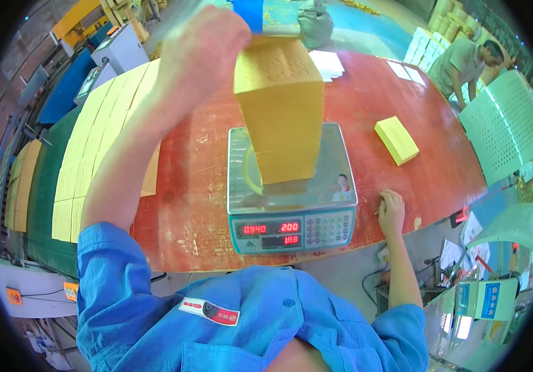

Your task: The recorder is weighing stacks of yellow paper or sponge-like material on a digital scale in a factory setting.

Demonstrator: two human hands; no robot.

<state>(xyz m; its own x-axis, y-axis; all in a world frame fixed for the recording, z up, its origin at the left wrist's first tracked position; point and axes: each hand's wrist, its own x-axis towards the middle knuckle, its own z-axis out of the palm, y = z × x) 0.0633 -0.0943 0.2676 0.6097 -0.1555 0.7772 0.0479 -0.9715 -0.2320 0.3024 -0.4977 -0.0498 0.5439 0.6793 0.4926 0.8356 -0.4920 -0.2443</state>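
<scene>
A tall stack of yellow paper sheets (282,111) stands on the steel pan of a digital scale (292,214) with red lit digits. My left hand (201,49) is raised high at the stack's top left edge, blurred, touching or just beside the top sheets. Whether it pinches any sheets is unclear. My right hand (391,212) rests as a loose fist on the red table (198,186), just right of the scale and near the front edge.
Rows of yellow sheet piles (93,142) line the left side of the table. A small yellow stack (396,140) lies at right. White sheets (328,64) lie farther back. Another person (465,65) bends over at far right, by white plastic chairs (507,124).
</scene>
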